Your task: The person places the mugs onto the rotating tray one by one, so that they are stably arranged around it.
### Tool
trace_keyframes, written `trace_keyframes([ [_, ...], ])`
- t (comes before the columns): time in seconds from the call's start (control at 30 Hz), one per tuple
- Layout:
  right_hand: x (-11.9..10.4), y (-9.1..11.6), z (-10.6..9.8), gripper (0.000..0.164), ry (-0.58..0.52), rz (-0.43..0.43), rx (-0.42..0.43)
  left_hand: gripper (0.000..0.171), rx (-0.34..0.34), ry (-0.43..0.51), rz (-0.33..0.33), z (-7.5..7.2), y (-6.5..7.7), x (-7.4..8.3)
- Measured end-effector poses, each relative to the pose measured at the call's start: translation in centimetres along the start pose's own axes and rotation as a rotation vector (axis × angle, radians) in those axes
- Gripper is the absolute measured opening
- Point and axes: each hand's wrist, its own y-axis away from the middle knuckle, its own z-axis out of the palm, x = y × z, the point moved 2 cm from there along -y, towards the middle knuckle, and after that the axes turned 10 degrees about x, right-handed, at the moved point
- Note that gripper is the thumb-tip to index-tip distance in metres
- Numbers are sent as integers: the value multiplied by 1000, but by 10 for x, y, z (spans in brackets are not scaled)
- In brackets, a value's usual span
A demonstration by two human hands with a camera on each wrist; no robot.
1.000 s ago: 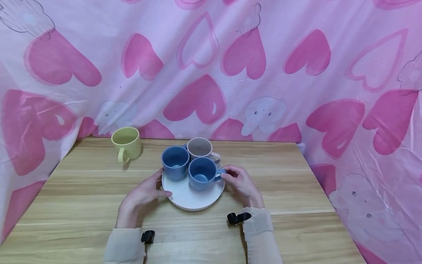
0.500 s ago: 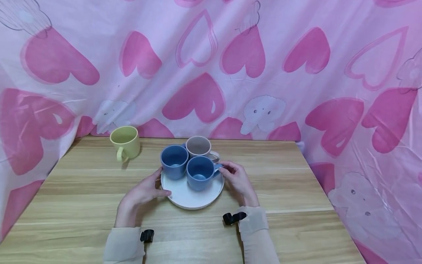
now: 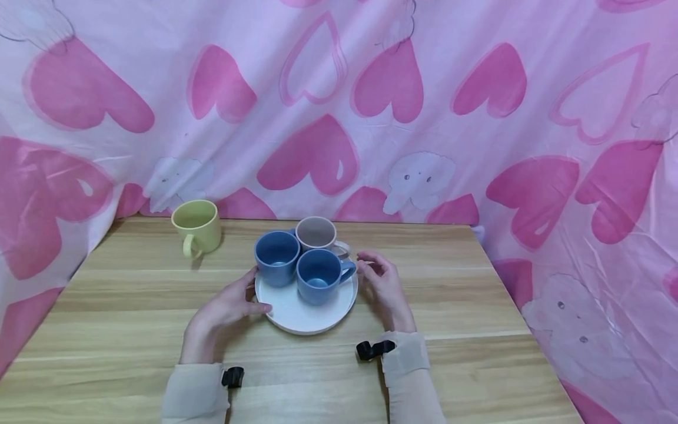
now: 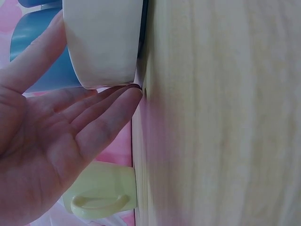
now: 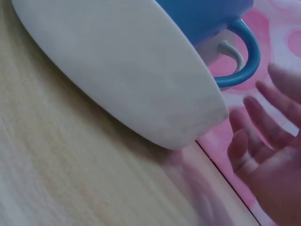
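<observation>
A round white plate [image 3: 304, 318] with a raised wall stands on the table. It bears two blue mugs, a front one [image 3: 316, 291] and one behind to the left [image 3: 276, 271], and a greyish-pink mug [image 3: 312, 231] at the back. My left hand [image 3: 228, 306] holds the plate's left edge, the thumb at its rim and the fingers along its side. On the right my right hand [image 3: 385, 288] is off the front blue mug's handle [image 5: 249, 52], its fingers spread and loosely bent beside the plate. Nothing lies in it.
A yellow mug [image 3: 198, 229] stands at the table's back left, its handle toward me. The wooden table [image 3: 466, 306] is bounded behind and at the sides by a pink heart-print cloth [image 3: 318, 88].
My right hand has let go of the front blue mug's handle and its fingers have opened slightly away from it. The left hand keeps its hold on the plate.
</observation>
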Motion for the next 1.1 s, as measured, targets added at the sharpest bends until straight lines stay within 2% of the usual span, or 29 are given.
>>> trace_keyframes([
  [0.17,4,0,-3,43,-46,112,26,104,1,-15,6,-1,-1,1],
  [0.3,8,2,-8,37,12,178,34,103,4,-42,-4,0,-2,2],
  [0.43,9,5,-11,36,72,178,17,101,6,-52,-10,2,0,1],
  [0.7,10,9,-8,35,105,192,-87,93,12,-39,31,-1,2,3],
  [0.83,11,9,-7,32,120,196,-98,89,20,-57,31,-2,3,4],
  [0.93,12,8,-7,33,133,189,-91,82,49,-80,26,-3,4,4],
  [1.1,13,8,-8,34,167,187,-86,74,123,-125,-24,-7,5,4],
])
